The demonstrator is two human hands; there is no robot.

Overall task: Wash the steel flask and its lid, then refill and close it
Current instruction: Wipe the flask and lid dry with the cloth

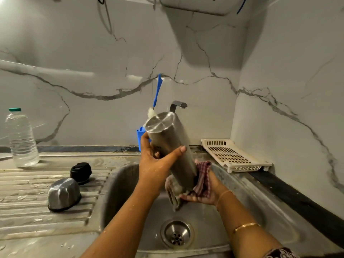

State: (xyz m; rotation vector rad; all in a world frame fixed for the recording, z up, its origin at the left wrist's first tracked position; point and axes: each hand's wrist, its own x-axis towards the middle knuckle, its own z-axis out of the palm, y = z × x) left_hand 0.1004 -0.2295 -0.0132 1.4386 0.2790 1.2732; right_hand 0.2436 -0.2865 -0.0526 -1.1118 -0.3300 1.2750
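Now, the left hand is wrapping round the flask about midway, thumb across the front and fingers behind, holding it base-up and leaning toward the tap. The right hand is cupping a checked cloth against the flask's lower end, fingers curling round the fabric. It is looking like the outside is getting a scrub near the mouth, which is hiding behind the cloth. Holding it over the sink is making sense: any drips are going straight to the drain.

Out on the ribbed desk to the left, the steel cap and the black stopper are sitting close together, the cap open side down, probably draining. Further left a clear bottle with water in it is standing upright, likely waiting for the refill. The tap is showing no stream, and a blue brush is hanging above a blue holder. A cream tray is lying to the right. My read: washing is under way, with the refilling yet to come.
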